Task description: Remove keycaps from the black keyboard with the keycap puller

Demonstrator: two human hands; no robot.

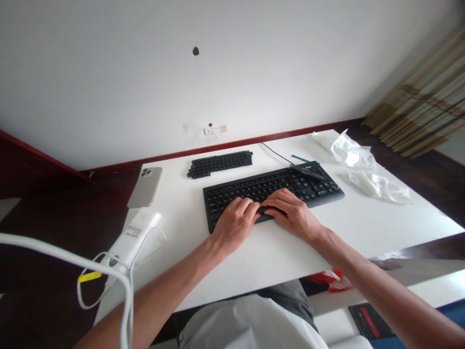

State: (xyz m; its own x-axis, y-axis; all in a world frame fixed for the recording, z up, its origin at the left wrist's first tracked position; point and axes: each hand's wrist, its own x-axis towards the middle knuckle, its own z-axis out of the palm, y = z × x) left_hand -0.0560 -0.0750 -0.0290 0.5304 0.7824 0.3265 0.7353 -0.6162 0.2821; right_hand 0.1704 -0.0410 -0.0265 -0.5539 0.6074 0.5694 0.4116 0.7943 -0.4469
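A black full-size keyboard (250,186) lies slantwise on the white table, and much of its main block looks bare of keycaps. Over its front row, my left hand (236,220) is closed with bent fingers. My right hand (296,213) comes in from the other side, thumb below and fingers above. Their fingertips meet at a dark bar, apparently the space bar (264,209), mostly hidden by the fingers. Behind the keyboard, loose black keycaps (221,163) are laid out in rows. A dark slim tool (308,172) rests across the keyboard's right part.
A phone (146,186) and a white power strip (132,237) with looping cables lie at the left. Crumpled white plastic (350,150) covers part of the right side. A thin blue stick (301,158) and the keyboard's cable (274,152) lie behind. The wall rises beyond the table.
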